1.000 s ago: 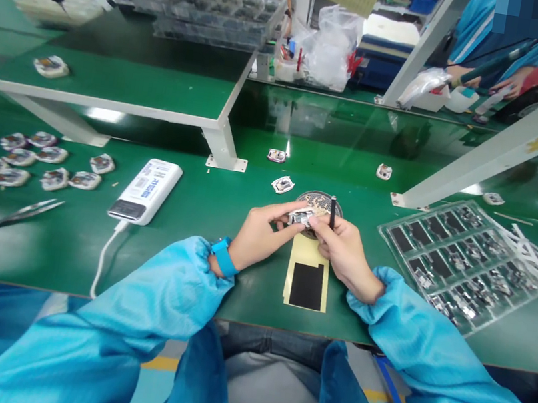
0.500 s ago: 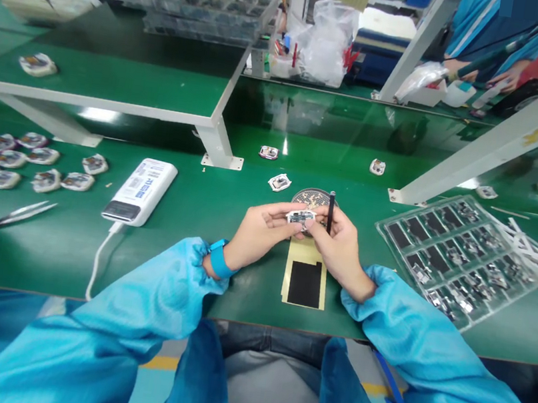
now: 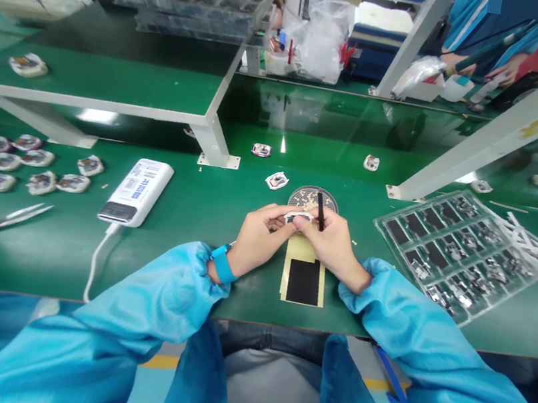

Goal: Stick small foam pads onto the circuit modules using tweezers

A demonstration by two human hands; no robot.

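- Your left hand (image 3: 262, 235) closes narrowly on the white-rimmed part (image 3: 298, 215), above the desk (image 3: 137, 269); weak pinch could let it slip
- Near it, the round dish (image 3: 316, 190) holds small pieces (image 3: 306, 198); a falling part may scatter them
- Your right hand (image 3: 336, 246) pinches this part and also the black stick (image 3: 320, 210), which could knock the dish if tilted

Bench (image 3: 223, 235), green; sleeves (image 3: 145, 284), bright blue; near sheet (image 3: 297, 249), pale yellow with black patch (image 3: 303, 281); power bank (image 3: 138, 189) at left was white and dark grey.
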